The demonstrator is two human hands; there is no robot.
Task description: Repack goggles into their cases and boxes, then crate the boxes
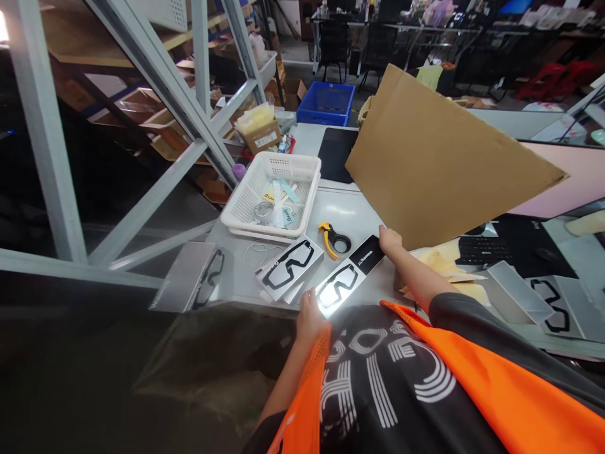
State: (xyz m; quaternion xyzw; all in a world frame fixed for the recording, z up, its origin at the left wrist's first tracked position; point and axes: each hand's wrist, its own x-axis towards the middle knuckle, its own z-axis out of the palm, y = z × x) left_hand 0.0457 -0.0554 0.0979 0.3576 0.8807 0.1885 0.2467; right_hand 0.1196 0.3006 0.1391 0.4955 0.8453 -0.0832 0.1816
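Note:
A long black-and-white box (347, 275) printed with goggles is held at both ends over the table's front edge. My left hand (309, 315) grips its near white end, fingers curled along the side. At the far black end, my right hand (390, 241) is closed on the corner. Just left of it lies another goggle-printed box (290, 268). A yellow-and-black tape dispenser (331, 241) rests on the table beyond the held box. Behind that stands a white perforated basket (271, 193) containing a tape roll, labels and strips.
A large cardboard sheet (444, 157) stands tilted beyond my right hand. Grey metal framing (155, 195) rises at the left, near another goggle box (193, 277). Open white boxes (515, 293), a keyboard (482, 250) and a monitor are at the right. A blue crate (326, 104) sits behind.

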